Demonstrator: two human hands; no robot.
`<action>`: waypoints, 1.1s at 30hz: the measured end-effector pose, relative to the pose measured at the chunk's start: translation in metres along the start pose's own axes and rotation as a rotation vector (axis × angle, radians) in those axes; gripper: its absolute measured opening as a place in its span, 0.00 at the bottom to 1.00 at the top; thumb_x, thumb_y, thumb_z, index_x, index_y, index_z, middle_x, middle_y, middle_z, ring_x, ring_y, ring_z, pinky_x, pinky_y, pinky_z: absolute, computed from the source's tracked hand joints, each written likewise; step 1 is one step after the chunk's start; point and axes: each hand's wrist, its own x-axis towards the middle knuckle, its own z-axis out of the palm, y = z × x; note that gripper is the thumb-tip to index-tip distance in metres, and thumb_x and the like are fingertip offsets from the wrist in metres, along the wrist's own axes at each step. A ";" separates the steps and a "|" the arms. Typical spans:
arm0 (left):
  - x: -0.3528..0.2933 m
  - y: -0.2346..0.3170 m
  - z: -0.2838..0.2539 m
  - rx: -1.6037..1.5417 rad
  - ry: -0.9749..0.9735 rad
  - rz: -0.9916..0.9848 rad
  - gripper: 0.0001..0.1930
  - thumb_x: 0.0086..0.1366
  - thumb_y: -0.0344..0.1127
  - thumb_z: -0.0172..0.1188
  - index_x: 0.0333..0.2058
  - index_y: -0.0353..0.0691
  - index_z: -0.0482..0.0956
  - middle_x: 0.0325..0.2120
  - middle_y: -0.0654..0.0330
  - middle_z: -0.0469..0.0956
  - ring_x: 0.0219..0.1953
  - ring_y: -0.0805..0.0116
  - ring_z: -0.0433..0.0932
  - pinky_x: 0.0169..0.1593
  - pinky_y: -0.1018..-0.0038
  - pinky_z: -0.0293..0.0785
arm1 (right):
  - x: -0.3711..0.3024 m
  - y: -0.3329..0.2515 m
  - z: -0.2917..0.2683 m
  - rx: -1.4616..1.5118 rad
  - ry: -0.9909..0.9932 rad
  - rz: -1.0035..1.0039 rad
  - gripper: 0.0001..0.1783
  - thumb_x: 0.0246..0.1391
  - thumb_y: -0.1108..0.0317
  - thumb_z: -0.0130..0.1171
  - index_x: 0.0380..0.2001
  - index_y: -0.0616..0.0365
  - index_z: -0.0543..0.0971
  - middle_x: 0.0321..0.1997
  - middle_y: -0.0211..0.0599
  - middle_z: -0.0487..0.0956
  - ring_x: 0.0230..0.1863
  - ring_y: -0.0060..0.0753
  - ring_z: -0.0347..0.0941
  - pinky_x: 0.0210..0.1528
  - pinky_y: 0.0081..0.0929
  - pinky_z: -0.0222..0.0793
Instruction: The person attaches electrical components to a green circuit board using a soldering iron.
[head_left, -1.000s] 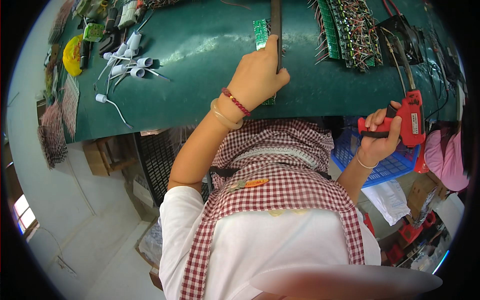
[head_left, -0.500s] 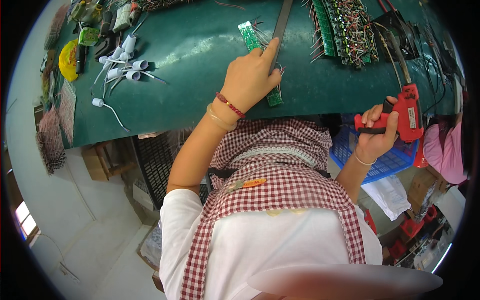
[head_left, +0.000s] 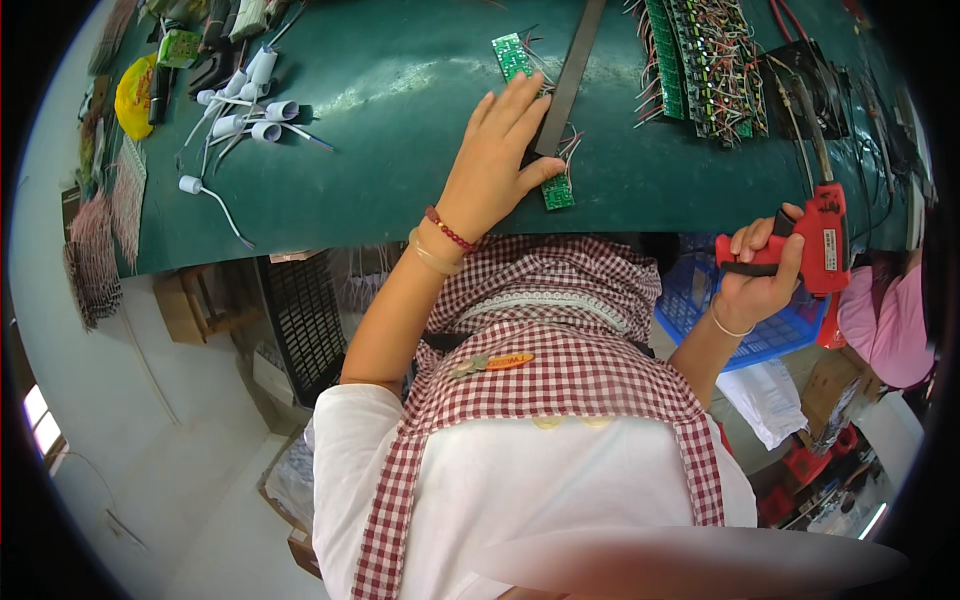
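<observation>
Our two hands are well apart. The left hand (head_left: 505, 150) lies open, its fingers stretched over the green circuit board (head_left: 558, 188); a dark flat bar (head_left: 577, 75) runs between its forefinger and thumb, and we cannot tell whether we press on it. With the right hand (head_left: 765, 270) we grip the handle of a red soldering gun (head_left: 826, 235). Beneath this hand stands a blue plastic basket (head_left: 690, 285), and left of our left forearm, a black crate (head_left: 298, 330); their contents we cannot make out.

Green circuit board (head_left: 559, 190) partly hidden, dark bar (head_left: 573, 80) and wired boards (head_left: 710, 75) cut off by top edge
</observation>
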 end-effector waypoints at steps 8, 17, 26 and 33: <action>-0.001 0.001 0.006 0.129 0.057 -0.011 0.31 0.51 0.46 0.69 0.53 0.41 0.74 0.60 0.57 0.67 0.64 0.57 0.62 0.64 0.57 0.60 | 0.001 0.004 0.002 0.040 -0.014 0.019 0.20 0.64 0.59 0.45 0.49 0.65 0.67 0.22 0.36 0.70 0.19 0.23 0.62 0.23 0.24 0.63; 0.004 0.001 0.005 0.049 0.089 -0.024 0.29 0.47 0.48 0.71 0.47 0.41 0.77 0.57 0.58 0.70 0.63 0.59 0.65 0.55 0.66 0.72 | 0.002 0.004 0.004 0.022 -0.027 0.020 0.20 0.64 0.58 0.45 0.49 0.65 0.67 0.22 0.36 0.70 0.19 0.23 0.62 0.23 0.24 0.63; 0.005 -0.001 0.004 -0.003 0.063 -0.024 0.29 0.47 0.46 0.71 0.47 0.40 0.76 0.56 0.59 0.71 0.62 0.59 0.65 0.56 0.67 0.71 | 0.005 0.005 0.004 0.004 -0.029 0.039 0.21 0.64 0.58 0.45 0.50 0.65 0.66 0.22 0.36 0.70 0.19 0.23 0.62 0.23 0.24 0.63; 0.002 0.003 0.007 -0.044 0.082 0.020 0.34 0.48 0.46 0.71 0.51 0.36 0.71 0.57 0.54 0.68 0.63 0.55 0.64 0.61 0.65 0.66 | 0.007 -0.001 0.000 0.004 -0.042 0.028 0.21 0.65 0.58 0.43 0.50 0.66 0.65 0.22 0.36 0.68 0.19 0.23 0.61 0.22 0.22 0.60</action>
